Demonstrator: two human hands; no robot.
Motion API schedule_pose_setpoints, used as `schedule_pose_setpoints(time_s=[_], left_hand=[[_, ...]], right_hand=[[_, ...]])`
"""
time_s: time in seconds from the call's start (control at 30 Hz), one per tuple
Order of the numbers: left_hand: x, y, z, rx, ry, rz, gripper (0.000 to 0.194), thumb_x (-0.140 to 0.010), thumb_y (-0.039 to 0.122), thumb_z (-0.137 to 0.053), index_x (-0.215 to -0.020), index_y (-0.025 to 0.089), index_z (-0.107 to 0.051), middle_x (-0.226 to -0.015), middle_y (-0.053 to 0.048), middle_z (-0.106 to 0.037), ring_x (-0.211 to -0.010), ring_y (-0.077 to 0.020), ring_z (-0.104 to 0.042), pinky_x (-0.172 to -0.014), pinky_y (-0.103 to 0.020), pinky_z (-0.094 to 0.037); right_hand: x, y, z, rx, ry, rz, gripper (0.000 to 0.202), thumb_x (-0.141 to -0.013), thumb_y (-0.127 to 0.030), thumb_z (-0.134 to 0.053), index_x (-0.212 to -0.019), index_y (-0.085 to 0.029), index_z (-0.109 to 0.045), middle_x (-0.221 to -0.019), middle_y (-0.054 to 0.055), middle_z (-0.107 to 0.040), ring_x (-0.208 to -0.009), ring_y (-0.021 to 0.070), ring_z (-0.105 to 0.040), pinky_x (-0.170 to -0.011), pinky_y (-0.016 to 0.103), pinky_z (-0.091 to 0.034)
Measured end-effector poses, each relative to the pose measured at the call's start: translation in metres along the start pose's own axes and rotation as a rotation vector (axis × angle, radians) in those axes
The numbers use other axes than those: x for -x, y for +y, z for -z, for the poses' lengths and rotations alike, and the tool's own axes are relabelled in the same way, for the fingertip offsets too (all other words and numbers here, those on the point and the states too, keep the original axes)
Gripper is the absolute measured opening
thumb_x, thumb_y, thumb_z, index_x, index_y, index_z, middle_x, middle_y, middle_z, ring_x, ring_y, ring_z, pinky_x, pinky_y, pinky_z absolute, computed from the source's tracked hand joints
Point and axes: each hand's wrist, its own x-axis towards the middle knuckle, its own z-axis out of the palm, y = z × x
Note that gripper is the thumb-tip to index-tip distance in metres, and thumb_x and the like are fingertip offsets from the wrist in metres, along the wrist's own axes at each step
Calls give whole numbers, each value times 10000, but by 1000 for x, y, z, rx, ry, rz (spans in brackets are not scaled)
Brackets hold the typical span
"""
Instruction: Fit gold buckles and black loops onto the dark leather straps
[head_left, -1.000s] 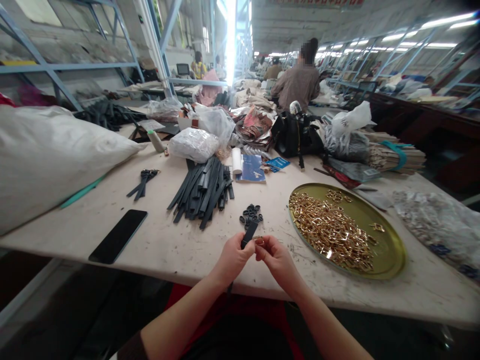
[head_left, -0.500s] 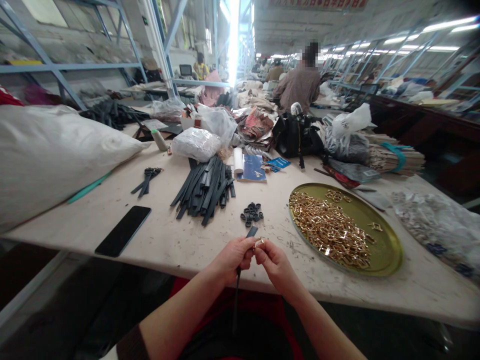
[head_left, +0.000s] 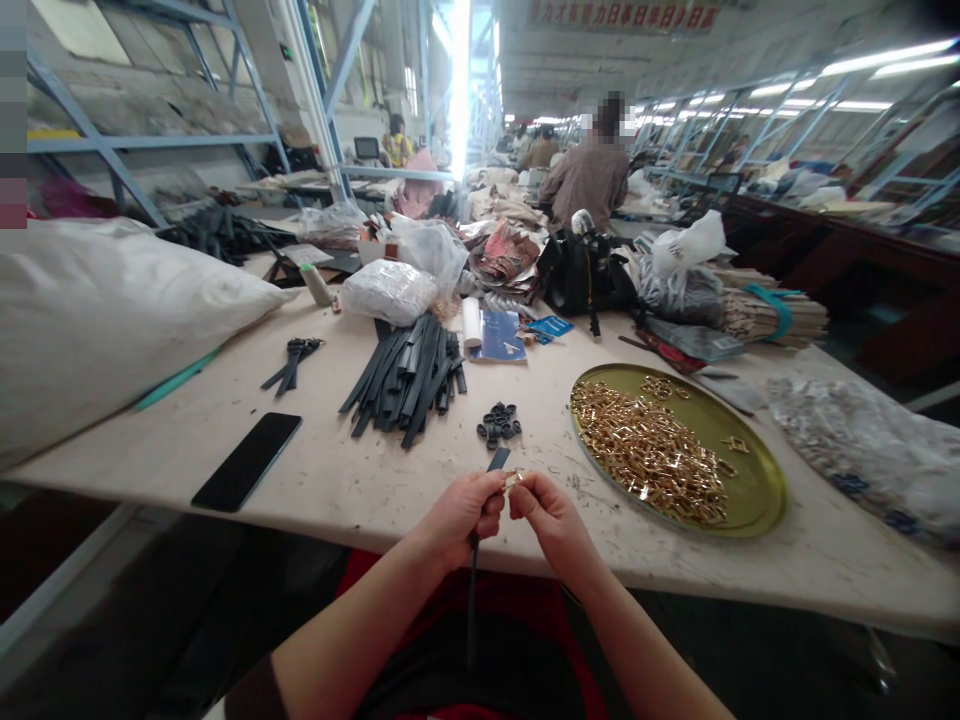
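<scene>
My left hand is closed around a dark strap, whose short end sticks up past the fingers while the rest hangs over the table edge. My right hand pinches a small gold buckle at the fingertips of the left. Just beyond them lie several small black loops. A pile of dark straps is behind to the left. On the right, a round gold tray holds a heap of gold buckles.
A black phone lies at the left, near a large white sack. Farther back are a blue booklet, a white spool, a black bag and plastic bags. A person is beyond the table.
The view has shifted slightly, so the tray and table items appear a little farther left. Both hands stay together at the strap and buckle, with only slight finger movement.
</scene>
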Motion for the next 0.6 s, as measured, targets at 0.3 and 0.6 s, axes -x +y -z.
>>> schedule_pose_setpoints(time_s=[0.3,0.6], left_hand=[[2,-1,-3,-96,38,-54,256,-702,368,-556,-645,173,-401,-467,96,-319,-365,-19,-224,-361,-177,-132],[4,-2,-2,-498,195,-261,249,-762,388,-483,-644,177,-422,-507,69,-347,-438,-62,-287,-438,-202,-205]], right_hand=[[10,-1,-3,-171,15,-106,248,-790,-386,-566,-652,-194,-490,-594,-38,-485,-602,107,-439,-621,254,-358],[10,4,-2,-188,54,-145,253,-787,-363,-573,-632,-185,-484,-560,-44,-474,-570,98,-415,-605,250,-343]])
